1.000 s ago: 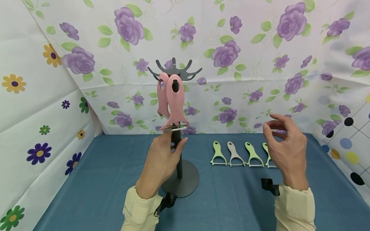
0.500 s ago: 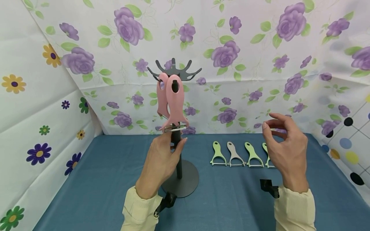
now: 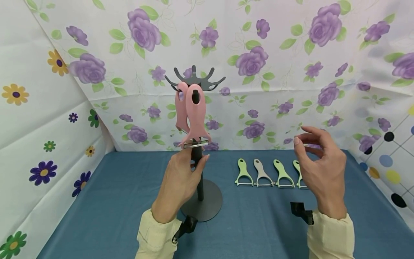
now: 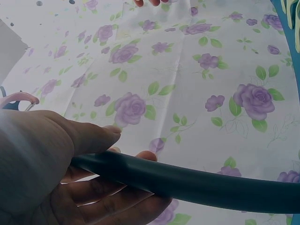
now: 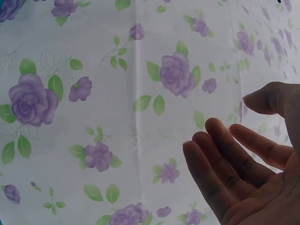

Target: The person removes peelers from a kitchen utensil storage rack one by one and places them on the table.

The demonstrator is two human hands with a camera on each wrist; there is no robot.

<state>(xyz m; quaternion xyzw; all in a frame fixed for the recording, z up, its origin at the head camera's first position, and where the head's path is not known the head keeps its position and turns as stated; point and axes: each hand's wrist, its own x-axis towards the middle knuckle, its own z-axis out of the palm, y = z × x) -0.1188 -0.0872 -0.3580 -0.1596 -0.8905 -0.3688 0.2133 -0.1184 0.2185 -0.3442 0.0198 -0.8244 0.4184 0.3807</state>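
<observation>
Pink Y-shaped peelers [image 3: 196, 117] hung from an upright dark-grey hooked stand [image 3: 200, 187], which my left hand [image 3: 176, 183] grasped; my right hand [image 3: 323, 167] had relaxed fingers, holding nothing. I judged that a careless pull could tilt the stand and shake them loose.

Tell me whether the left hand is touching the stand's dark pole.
Touching: the left wrist view shows the left hand curled round the dark pole and gripping it.
</observation>
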